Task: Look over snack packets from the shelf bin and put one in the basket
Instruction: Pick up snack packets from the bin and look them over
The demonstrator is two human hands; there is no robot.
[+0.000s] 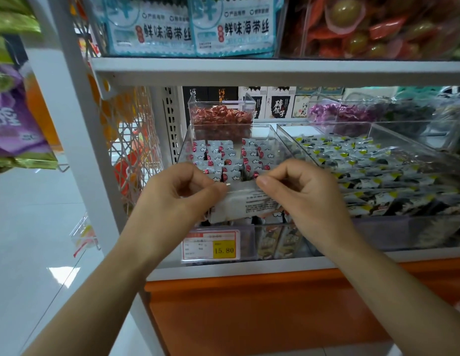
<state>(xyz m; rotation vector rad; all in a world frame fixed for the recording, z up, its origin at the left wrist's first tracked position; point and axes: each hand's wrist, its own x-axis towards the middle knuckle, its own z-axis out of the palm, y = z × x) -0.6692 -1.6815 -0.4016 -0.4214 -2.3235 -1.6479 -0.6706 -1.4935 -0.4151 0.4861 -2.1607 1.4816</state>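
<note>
The open-topped clear bin [280, 143] leaves free entry from above; the upper shelf [249, 70] caps headroom; a candy box [221, 116] seemingly blocks the bin's rear.

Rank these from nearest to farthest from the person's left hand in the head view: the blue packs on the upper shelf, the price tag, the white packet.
1. The white packet: pinched by the left hand, just to its right.
2. The price tag: below the hand, on the bin's front.
3. The blue packs: well above, on the upper shelf.
</note>
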